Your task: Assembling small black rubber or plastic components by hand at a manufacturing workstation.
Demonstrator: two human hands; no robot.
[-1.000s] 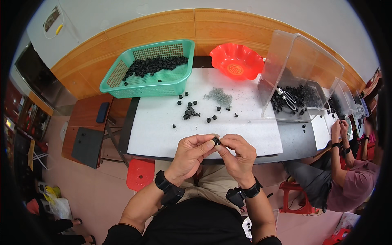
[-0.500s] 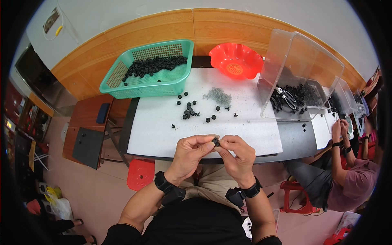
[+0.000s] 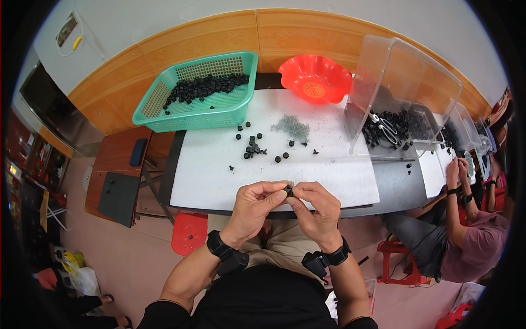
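A small black plastic part point(image 3: 288, 190) is pinched at the near edge of the white-covered table point(image 3: 219, 183). My left hand point(image 3: 253, 204) grips it between thumb and forefinger. From the other side my right hand point(image 3: 316, 207) closes its thumb and fingertips on the same part; whether it also holds a smaller piece is hidden. Beyond my hands lie several loose black parts point(image 3: 253, 148), some knob-like and some smaller with a stem. Farther back is a pile of tiny silvery metal pieces point(image 3: 291, 127), too fine to identify.
A green plastic basket point(image 3: 189, 122) of black parts stands back left, a red scalloped bowl point(image 3: 334, 82) back centre. On the right, a clear plastic box point(image 3: 378, 68) on its side holds black parts and white-handled scissors point(image 3: 385, 129). A co-worker point(image 3: 471, 241) sits at far right.
Both hands keep their pinch on the black part, with barely any finger movement. The whole view has shifted very slightly.
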